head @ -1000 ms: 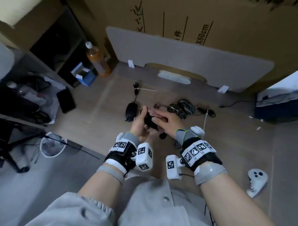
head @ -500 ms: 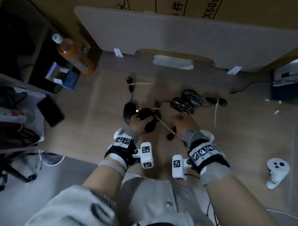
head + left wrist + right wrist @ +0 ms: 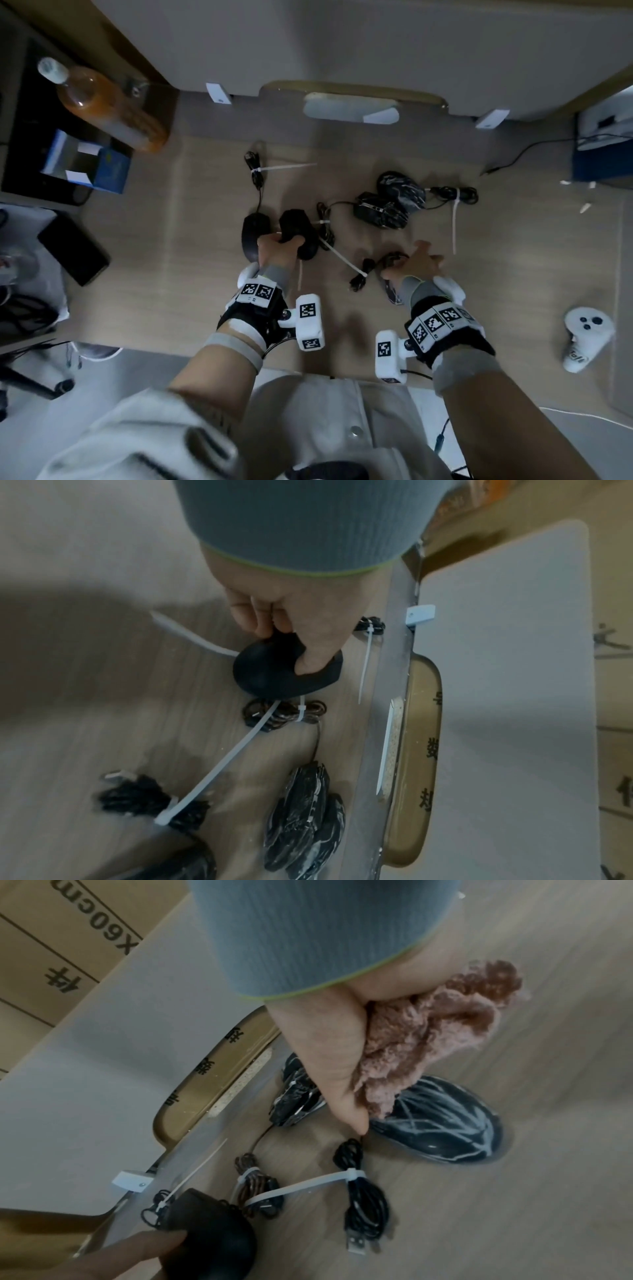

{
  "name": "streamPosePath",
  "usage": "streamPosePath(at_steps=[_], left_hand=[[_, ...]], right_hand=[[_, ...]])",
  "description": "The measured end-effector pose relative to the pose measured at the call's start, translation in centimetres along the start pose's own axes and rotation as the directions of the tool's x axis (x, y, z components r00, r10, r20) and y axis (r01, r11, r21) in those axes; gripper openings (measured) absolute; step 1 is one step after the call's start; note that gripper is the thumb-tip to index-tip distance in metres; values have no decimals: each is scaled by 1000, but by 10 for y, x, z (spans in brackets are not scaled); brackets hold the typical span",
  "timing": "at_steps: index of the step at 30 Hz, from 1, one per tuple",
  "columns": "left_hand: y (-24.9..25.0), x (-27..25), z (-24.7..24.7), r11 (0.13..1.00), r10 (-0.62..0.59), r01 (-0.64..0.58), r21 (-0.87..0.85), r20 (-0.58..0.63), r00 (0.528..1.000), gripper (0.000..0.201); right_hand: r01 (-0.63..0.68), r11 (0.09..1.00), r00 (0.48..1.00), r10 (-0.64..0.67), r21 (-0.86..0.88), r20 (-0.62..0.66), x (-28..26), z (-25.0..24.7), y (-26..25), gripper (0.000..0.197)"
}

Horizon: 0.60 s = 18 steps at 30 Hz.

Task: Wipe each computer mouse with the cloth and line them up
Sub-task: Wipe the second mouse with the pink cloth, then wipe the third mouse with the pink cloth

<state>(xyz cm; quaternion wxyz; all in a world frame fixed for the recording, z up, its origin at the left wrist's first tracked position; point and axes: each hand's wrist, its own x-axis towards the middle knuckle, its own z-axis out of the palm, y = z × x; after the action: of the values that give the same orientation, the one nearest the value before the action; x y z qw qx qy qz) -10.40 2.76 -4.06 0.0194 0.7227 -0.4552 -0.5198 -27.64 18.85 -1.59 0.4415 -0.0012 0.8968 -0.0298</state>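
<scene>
Head view: the left hand (image 3: pixel 277 250) curls around a plain black mouse (image 3: pixel 297 233), just at 3 o'clock of another black mouse (image 3: pixel 254 229). Set it down straight, side by side.

Left wrist view: fingers (image 3: pixel 263 620) pinch it.

Right wrist view only: the right hand (image 3: pixel 329 1047) squeezes the pink cloth (image 3: pixel 431 1031) above a patterned mouse (image 3: pixel 441 1123).

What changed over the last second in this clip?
The hands parted. The left hand carried the plain black mouse left, setting it beside the other black mouse. The right hand, gripping the pink cloth, moved right to the patterned mouse. The other two patterned mice stayed put.
</scene>
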Motion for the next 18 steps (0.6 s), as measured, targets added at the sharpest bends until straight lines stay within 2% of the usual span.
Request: streamPosePath(at_steps=[1,3,6,8,11,12,15,18], left_hand=[[-6,2,3,999,-26,25,-20,-19,999,32],[-14,-5,8,996,-53,48,-80,-67,996,19],[-24,-20,12,991,-96,89,-100,-64,993,54],[-28,-24,17,995,-48,41,-85,-73,996,71],[-26,-26,27,998,31,-36,-51,-97,995,97],[-24,-27,30,999,20,-24,-35,-107,994,103],[-14,-23,37,1000,18,-21,-18,-141,990,102],[-3,-13,36,1000,7,-6,16,-105,994,115]], right_hand=[[-31,999,999,32,-43,38,2,1,5,105],[-60,992,996,67,-113,66,3,1,19,117],[-61,996,997,64,-59,47,6,11,34,109],[-28,1000,1000,28,-4,2,7,17,41,104],[28,999,999,-29,-23,-38,7,20,46,96],[36,999,998,-37,-27,-47,6,20,46,93],[45,998,998,-46,-36,-34,7,21,47,91],[20,999,999,-21,-41,-31,9,21,45,88]])
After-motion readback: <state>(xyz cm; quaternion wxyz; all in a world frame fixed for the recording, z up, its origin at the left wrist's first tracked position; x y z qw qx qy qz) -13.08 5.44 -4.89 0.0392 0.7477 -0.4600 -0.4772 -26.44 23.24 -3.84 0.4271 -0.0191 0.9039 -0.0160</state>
